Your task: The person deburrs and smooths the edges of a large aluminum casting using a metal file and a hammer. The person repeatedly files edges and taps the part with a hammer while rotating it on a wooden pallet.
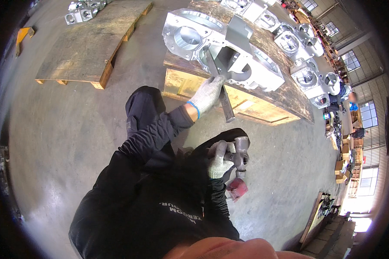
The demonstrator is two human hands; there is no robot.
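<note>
My left hand (206,93), in a pale knit glove with a blue cuff edge, is closed round a long flat steel bar (226,103). The bar's far end reaches into an opening of a silver metal casting (259,71), which has large round bores. My right hand (220,160), gloved as well, is low by my right knee. Its fingers are wrapped round a dark grey metal tool with a thick cylindrical body (241,151); its exact kind is unclear. A red object (237,190) shows just below this tool, and I cannot tell whether they are joined.
Under the casting stands a wooden crate (246,105), its top bearing several similar castings (291,43) toward the far right. A wooden pallet (90,39) lies on the floor at the left. Boxes (342,170) and another person (352,97) are at the far right.
</note>
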